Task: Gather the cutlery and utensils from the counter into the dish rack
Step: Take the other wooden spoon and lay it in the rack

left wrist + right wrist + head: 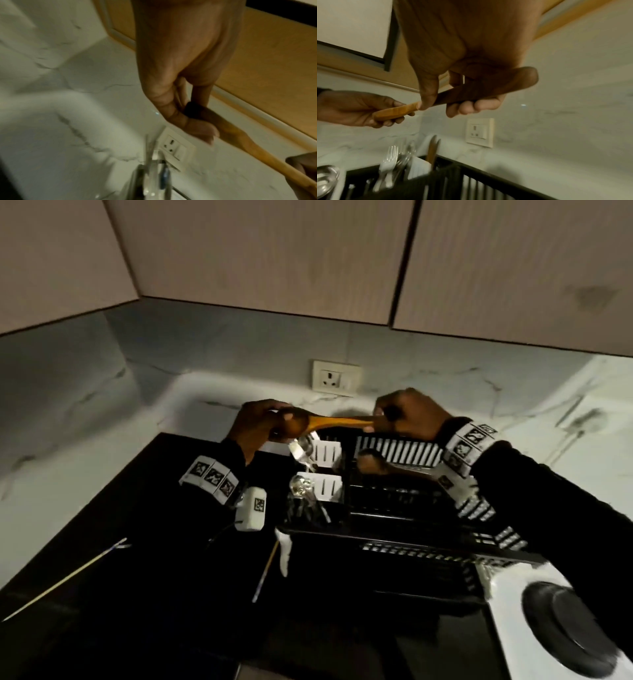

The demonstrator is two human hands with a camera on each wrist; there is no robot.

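A wooden spoon (337, 421) hangs level above the black dish rack (394, 510), held at both ends. My left hand (260, 422) grips its rounded bowl end; in the left wrist view the fingers (173, 112) curl round the spoon (240, 136). My right hand (409, 412) grips the other end, its fingers (471, 106) wrapped round the wood (481, 89). White cutlery holders (327, 453) at the rack's left side hold forks (388, 157) and spoons. Another wooden utensil (373, 463) lies in the rack.
On the dark counter left of the rack lie a long thin stick (68, 577) and a slim utensil (265, 570). A wall socket (337, 378) sits behind the rack. A white appliance with a black disc (568, 621) stands at the lower right. Cabinets hang overhead.
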